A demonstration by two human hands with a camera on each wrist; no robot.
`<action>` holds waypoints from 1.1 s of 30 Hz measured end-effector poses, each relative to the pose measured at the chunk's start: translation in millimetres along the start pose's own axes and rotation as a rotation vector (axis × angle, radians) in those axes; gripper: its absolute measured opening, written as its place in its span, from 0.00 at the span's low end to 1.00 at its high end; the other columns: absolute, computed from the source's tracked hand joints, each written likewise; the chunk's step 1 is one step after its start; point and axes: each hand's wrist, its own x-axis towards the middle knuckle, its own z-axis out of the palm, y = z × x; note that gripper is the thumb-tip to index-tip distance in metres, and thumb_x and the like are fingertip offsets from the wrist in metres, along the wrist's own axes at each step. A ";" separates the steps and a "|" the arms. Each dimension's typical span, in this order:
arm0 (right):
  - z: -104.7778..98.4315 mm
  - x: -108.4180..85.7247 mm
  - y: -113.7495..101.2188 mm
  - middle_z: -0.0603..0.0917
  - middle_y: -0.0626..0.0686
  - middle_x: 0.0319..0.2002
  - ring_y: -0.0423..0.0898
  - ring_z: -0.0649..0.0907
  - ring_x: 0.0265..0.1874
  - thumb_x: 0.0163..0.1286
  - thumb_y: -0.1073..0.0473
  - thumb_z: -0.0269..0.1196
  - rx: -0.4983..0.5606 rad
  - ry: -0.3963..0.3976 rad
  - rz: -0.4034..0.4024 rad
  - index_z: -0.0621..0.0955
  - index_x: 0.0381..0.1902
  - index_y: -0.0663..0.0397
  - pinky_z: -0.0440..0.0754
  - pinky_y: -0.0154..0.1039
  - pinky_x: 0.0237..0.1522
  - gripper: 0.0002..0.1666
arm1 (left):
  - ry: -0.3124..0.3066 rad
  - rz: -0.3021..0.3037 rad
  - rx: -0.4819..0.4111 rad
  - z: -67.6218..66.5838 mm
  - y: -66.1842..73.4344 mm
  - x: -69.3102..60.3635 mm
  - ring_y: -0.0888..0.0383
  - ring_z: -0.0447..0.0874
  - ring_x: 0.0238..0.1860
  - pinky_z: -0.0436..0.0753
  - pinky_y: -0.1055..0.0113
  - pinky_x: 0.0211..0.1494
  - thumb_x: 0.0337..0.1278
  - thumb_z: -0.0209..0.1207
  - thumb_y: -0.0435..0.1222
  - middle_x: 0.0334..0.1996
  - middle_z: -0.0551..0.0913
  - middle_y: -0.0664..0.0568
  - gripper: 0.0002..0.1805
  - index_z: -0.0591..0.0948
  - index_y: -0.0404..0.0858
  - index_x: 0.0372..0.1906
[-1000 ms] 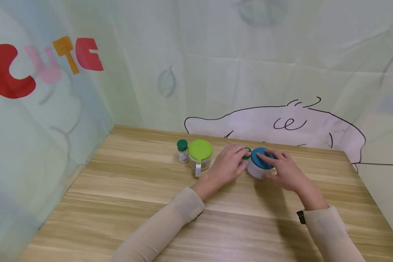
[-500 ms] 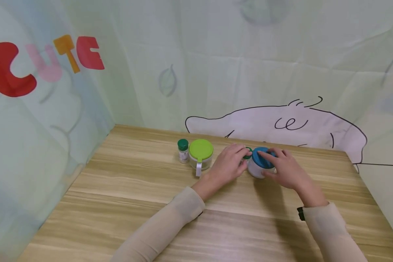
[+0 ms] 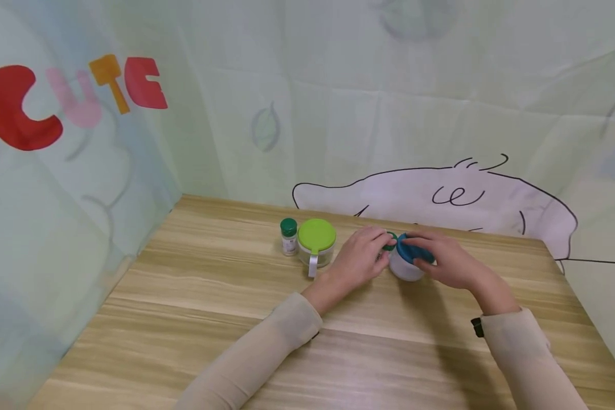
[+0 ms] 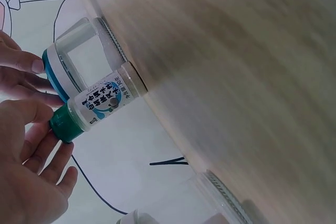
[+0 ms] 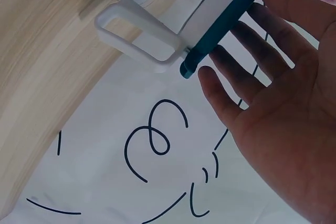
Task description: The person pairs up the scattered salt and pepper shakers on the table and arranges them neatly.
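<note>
At the back of the wooden table, my left hand [image 3: 361, 253] pinches the green cap of a small spice bottle [image 4: 107, 100] with a white and blue label. The bottle stands upright, mostly hidden by that hand in the head view. Directly right of it is a clear seasoning jar [image 3: 406, 269] with a blue lid [image 5: 223, 27] and a white handle. Over this lid lies my right hand [image 3: 448, 259], its fingertips and thumb holding the lid's edge. Jar and spice bottle stand very close together; whether they touch I cannot tell.
To the left stand a seasoning jar with a lime-green lid [image 3: 316, 234] and a grey-white handle, and another green-capped spice bottle [image 3: 289, 238] close beside it. Printed cloth [image 3: 236, 131] hangs behind the wooden table [image 3: 210, 273] and along its sides.
My right hand has shifted further over the blue lid, its wrist a little higher and to the right. The left hand keeps its hold on the spice bottle's cap.
</note>
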 end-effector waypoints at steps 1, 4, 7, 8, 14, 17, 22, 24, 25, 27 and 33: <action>0.3 -0.5 0.9 0.78 0.68 0.68 0.69 0.78 0.67 0.72 0.67 0.67 0.007 0.001 0.001 0.79 0.68 0.67 0.78 0.67 0.66 0.28 | -0.002 0.000 0.000 0.2 0.2 0.3 0.56 0.83 0.60 0.75 0.65 0.74 0.69 0.65 0.34 0.52 0.86 0.53 0.13 0.86 0.40 0.56; 0.8 -1.3 1.9 0.78 0.69 0.68 0.69 0.79 0.66 0.72 0.66 0.67 0.023 0.007 0.004 0.78 0.69 0.67 0.78 0.67 0.65 0.28 | -0.005 -0.004 -0.001 -0.3 0.9 1.0 0.56 0.82 0.60 0.75 0.64 0.74 0.69 0.65 0.34 0.52 0.85 0.53 0.14 0.86 0.40 0.56; 0.7 -1.3 1.2 0.78 0.69 0.69 0.69 0.78 0.66 0.73 0.66 0.67 0.034 0.010 0.007 0.78 0.69 0.67 0.78 0.68 0.65 0.28 | -0.007 -0.011 -0.004 -1.5 1.6 1.4 0.56 0.82 0.60 0.75 0.64 0.75 0.69 0.66 0.34 0.52 0.85 0.53 0.14 0.86 0.40 0.56; 0.8 -1.2 0.6 0.78 0.69 0.69 0.70 0.78 0.67 0.73 0.66 0.67 0.036 0.010 0.011 0.78 0.69 0.67 0.77 0.68 0.66 0.28 | -0.008 -0.012 -0.003 -1.6 1.8 1.3 0.56 0.82 0.60 0.75 0.64 0.75 0.69 0.66 0.34 0.52 0.85 0.53 0.14 0.86 0.40 0.56; 1.5 -0.8 -3.7 0.76 0.69 0.71 0.72 0.73 0.70 0.76 0.60 0.67 0.040 -0.013 0.085 0.78 0.71 0.64 0.72 0.72 0.69 0.29 | -0.019 -0.019 0.001 -0.9 1.7 1.0 0.57 0.82 0.59 0.75 0.64 0.74 0.69 0.65 0.35 0.51 0.85 0.54 0.14 0.86 0.40 0.56; 2.1 -0.3 -5.6 0.74 0.69 0.72 0.73 0.71 0.71 0.77 0.57 0.66 0.025 -0.020 0.126 0.77 0.72 0.62 0.70 0.73 0.69 0.30 | -0.021 -0.021 -0.004 -1.0 1.5 1.3 0.57 0.82 0.59 0.75 0.64 0.74 0.70 0.65 0.35 0.51 0.85 0.54 0.14 0.86 0.40 0.57; 2.6 0.4 -8.6 0.74 0.69 0.72 0.73 0.71 0.68 0.76 0.53 0.67 -0.024 -0.034 0.172 0.75 0.74 0.61 0.74 0.72 0.66 0.34 | -0.025 -0.018 -0.005 -1.8 1.7 1.1 0.57 0.82 0.59 0.76 0.64 0.73 0.70 0.65 0.35 0.51 0.85 0.54 0.14 0.86 0.41 0.57; 2.8 0.5 -9.7 0.74 0.69 0.71 0.73 0.71 0.67 0.76 0.51 0.67 -0.037 -0.039 0.189 0.75 0.75 0.61 0.75 0.71 0.64 0.35 | -0.030 -0.019 -0.001 -2.0 1.7 0.8 0.57 0.82 0.59 0.76 0.65 0.73 0.71 0.64 0.35 0.51 0.85 0.54 0.13 0.86 0.41 0.57; 2.7 0.5 -10.8 0.74 0.69 0.71 0.73 0.71 0.67 0.76 0.50 0.67 -0.041 -0.041 0.199 0.75 0.75 0.61 0.76 0.71 0.63 0.36 | -0.031 -0.019 0.001 -1.9 1.6 0.7 0.57 0.82 0.59 0.76 0.65 0.73 0.71 0.63 0.35 0.51 0.85 0.54 0.13 0.86 0.41 0.57; 2.7 0.7 -12.2 0.74 0.70 0.70 0.73 0.70 0.67 0.77 0.48 0.67 -0.044 -0.044 0.218 0.75 0.75 0.61 0.77 0.71 0.62 0.37 | -0.033 -0.019 0.003 -1.7 1.4 0.6 0.57 0.82 0.59 0.76 0.65 0.73 0.71 0.63 0.35 0.51 0.85 0.54 0.13 0.86 0.41 0.57; 2.2 2.7 -15.9 0.75 0.73 0.67 0.74 0.71 0.67 0.81 0.52 0.61 -0.058 -0.032 0.222 0.76 0.72 0.66 0.74 0.72 0.66 0.30 | -0.020 -0.020 -0.012 0.2 0.3 0.9 0.57 0.83 0.59 0.76 0.65 0.73 0.70 0.63 0.34 0.51 0.85 0.54 0.13 0.86 0.41 0.56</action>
